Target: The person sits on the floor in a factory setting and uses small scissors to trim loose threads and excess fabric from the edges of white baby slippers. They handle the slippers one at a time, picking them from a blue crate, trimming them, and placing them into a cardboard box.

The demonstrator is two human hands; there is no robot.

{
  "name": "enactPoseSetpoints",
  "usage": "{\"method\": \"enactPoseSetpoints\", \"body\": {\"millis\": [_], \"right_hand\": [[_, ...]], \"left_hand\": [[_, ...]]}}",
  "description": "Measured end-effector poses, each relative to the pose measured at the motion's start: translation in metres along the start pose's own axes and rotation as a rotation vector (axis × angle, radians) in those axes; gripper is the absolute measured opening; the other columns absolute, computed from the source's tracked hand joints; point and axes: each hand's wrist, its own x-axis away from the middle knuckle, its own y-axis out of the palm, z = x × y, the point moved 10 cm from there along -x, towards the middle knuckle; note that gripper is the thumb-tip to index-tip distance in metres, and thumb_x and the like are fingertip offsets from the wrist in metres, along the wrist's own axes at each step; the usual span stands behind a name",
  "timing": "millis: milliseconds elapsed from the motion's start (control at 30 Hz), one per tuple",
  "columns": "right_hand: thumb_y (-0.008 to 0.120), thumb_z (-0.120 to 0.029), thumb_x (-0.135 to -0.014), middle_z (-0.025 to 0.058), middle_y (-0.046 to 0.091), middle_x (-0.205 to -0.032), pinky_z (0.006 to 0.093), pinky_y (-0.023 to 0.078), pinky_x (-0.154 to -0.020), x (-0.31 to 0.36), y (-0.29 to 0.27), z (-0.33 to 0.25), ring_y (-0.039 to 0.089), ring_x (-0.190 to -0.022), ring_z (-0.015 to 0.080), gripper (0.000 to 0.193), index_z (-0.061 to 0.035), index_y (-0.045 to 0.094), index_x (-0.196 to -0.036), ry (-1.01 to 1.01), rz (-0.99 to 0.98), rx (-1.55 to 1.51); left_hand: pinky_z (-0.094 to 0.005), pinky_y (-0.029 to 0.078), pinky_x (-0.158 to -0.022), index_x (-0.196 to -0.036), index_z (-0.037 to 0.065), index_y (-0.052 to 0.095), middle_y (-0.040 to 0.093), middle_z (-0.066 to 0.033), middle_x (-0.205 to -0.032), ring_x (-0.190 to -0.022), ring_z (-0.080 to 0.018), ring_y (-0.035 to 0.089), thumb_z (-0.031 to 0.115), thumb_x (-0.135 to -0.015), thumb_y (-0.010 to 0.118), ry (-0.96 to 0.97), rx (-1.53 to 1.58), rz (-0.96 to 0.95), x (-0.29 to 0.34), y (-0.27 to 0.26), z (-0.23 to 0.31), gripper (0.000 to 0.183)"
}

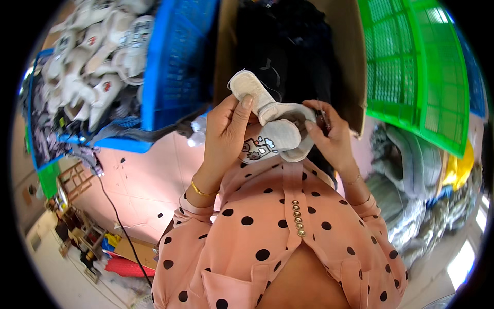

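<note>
In front of my chest I hold a pair of small cream fabric slippers. One toe bears a printed cartoon picture with blue and dark patches. A long, rounded cream piece sticks up to the upper left, with a loose thread along its edge. My left hand is closed on the cream fabric, its thumb lying on the rounded piece. My right hand pinches the right rim of the slippers, thumb at the opening. Something small and dark shows among the right fingers, too unclear to name.
A blue crate at the left is heaped with cream slippers. Beyond my hands stands a cardboard box holding black material. A green crate is at the right, above grey rolled material. A black cable runs along the pink floor.
</note>
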Motion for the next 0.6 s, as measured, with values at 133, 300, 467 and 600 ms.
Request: {"method": "enactPoseSetpoints", "body": {"millis": [133, 300, 467, 600], "right_hand": [[0.065, -0.022, -0.093, 0.0079, 0.065, -0.083, 0.0241, 0.048, -0.064, 0.047, -0.008, 0.058, 0.058, -0.068, 0.0103, 0.04, 0.0004, 0.056, -0.124, 0.053, 0.062, 0.079], [0.066, -0.026, -0.092, 0.0065, 0.059, -0.069, 0.0258, 0.043, -0.053, 0.047, -0.031, 0.034, 0.055, -0.057, 0.0122, 0.035, -0.0022, 0.058, -0.117, 0.018, 0.143, 0.119], [0.069, -0.043, -0.086, 0.0057, 0.063, -0.068, 0.0312, 0.046, -0.049, 0.032, -0.024, -0.004, 0.061, -0.057, 0.0208, 0.039, -0.0064, 0.057, -0.095, -0.288, 0.147, 0.535], [0.069, -0.047, -0.084, 0.0028, 0.056, -0.06, 0.0329, 0.045, -0.047, 0.031, -0.016, -0.012, 0.058, -0.054, 0.0214, 0.041, -0.0094, 0.054, -0.082, -0.408, 0.05, 0.748]], "left_hand": [[-0.0199, 0.055, -0.065, -0.104, -0.004, 0.064, 0.069, -0.0087, -0.089, -0.075, -0.0092, 0.066, 0.026, -0.101, 0.055, -0.252, 0.116, -0.241, -0.002, 0.041, -0.053, 0.032], [-0.0209, 0.055, -0.068, -0.098, -0.003, 0.068, 0.069, -0.0056, -0.085, -0.076, -0.0085, 0.066, 0.028, -0.098, 0.061, -0.403, 0.07, -0.403, 0.008, 0.063, -0.081, 0.031], [-0.018, 0.053, -0.065, -0.09, 0.002, 0.073, 0.069, -0.0026, -0.079, -0.071, -0.0064, 0.065, 0.029, -0.093, 0.068, -0.425, 0.055, -0.376, 0.005, 0.063, -0.082, 0.028], [-0.0176, 0.052, -0.063, -0.092, 0.002, 0.073, 0.07, -0.0025, -0.079, -0.071, -0.0068, 0.066, 0.028, -0.092, 0.069, -0.464, 0.094, -0.355, 0.01, 0.058, -0.088, 0.027]]}}
